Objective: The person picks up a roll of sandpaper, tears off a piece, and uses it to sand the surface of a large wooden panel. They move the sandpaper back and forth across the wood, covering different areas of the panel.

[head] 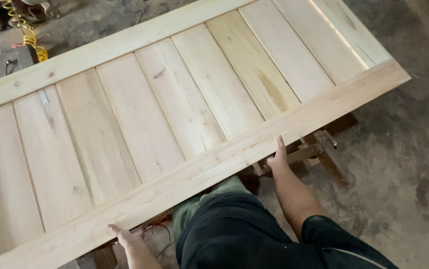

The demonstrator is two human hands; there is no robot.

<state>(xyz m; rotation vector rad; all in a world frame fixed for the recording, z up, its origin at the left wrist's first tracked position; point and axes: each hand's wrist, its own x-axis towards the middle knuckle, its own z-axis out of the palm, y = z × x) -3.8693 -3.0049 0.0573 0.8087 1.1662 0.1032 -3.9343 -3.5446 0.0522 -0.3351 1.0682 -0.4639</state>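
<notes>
Left hand (123,235): at lower centre-left of the frame, fingers curled under the near edge of the wooden door panel (174,119); the grasp looked loose.
Right hand (278,155): at centre right, thumb laid along the same near rail, fingers hidden beneath; grasping that edge.
Door panel: pale planks in a frame, spanning the frame diagonally, resting on a wooden stand (319,149).
Concrete floor (403,164): grey, stained, at right.
Yellow coiled hose (25,32): upper left, beyond the panel.
</notes>
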